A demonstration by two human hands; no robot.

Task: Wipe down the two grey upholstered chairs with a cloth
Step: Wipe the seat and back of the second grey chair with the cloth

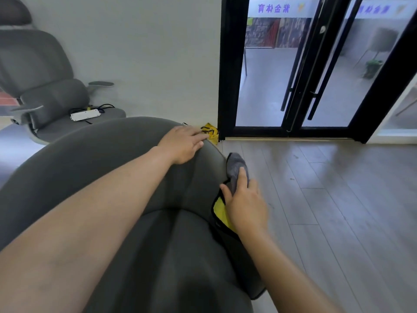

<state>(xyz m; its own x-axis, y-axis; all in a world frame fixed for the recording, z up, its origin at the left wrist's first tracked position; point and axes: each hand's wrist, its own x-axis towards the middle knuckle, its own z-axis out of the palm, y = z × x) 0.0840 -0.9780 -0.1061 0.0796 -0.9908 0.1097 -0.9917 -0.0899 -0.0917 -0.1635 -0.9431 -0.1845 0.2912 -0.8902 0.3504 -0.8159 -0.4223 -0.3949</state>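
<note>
A grey upholstered chair point(108, 168) fills the lower left of the view, seen from above. My left hand point(184, 143) rests flat on its rounded top edge, fingers straight. Against the chair's right side, my right hand point(244, 204) presses a cloth point(237, 168), grey on one face and yellow on the other; the fingers lie over it and the thumb points left. A second grey chair point(45, 86), reclined with armrests, stands at the back left by the wall.
A white power strip point(85, 115) with black cables lies on the far chair's seat. A yellow object point(211, 132) sits on the floor in the corner. Black-framed glass doors point(300, 71) stand at the back right. Grey plank floor point(338, 199) stretches to the right.
</note>
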